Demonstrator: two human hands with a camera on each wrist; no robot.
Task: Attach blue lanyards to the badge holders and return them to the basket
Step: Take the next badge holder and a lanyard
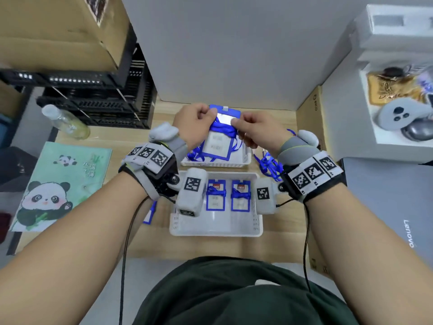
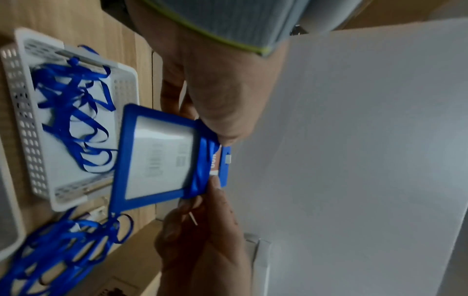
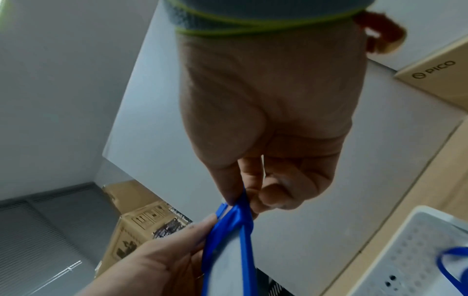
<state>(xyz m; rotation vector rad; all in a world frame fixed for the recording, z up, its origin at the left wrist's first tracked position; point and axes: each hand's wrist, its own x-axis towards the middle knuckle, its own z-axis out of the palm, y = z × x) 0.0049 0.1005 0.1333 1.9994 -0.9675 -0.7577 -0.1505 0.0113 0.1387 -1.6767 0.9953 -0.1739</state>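
**Winding the lanyard round a held badge holder**

I held 1 badge holder up in the air over the far basket, both hands at its top end so the blue lanyard could be drawn tight round it just below the clip tab. My left hand pinched the top left corner, thumb and fingers curled onto the frame and the band. My right hand pinched the opposite edge, fingertips closed on the ribbon where it crossed the frame; in my right wrist view the ribbon ran straight between thumb and forefinger. I judged I kept it lifted so the loose tail could hang free under it instead of snagging on the lanyards lying in that basket.

The holder's long axis ran away from me, clip end farthest and highest, bottom edge tilted down toward the basket, clear window facing up.

The near basket already held 2 finished holders side by side, each wrapped with its band and lying flat, clip ends pointing away. More loose lanyards lay on the table just right of the baskets. I reckoned this one belonged beside those 2 once the wrap was snug
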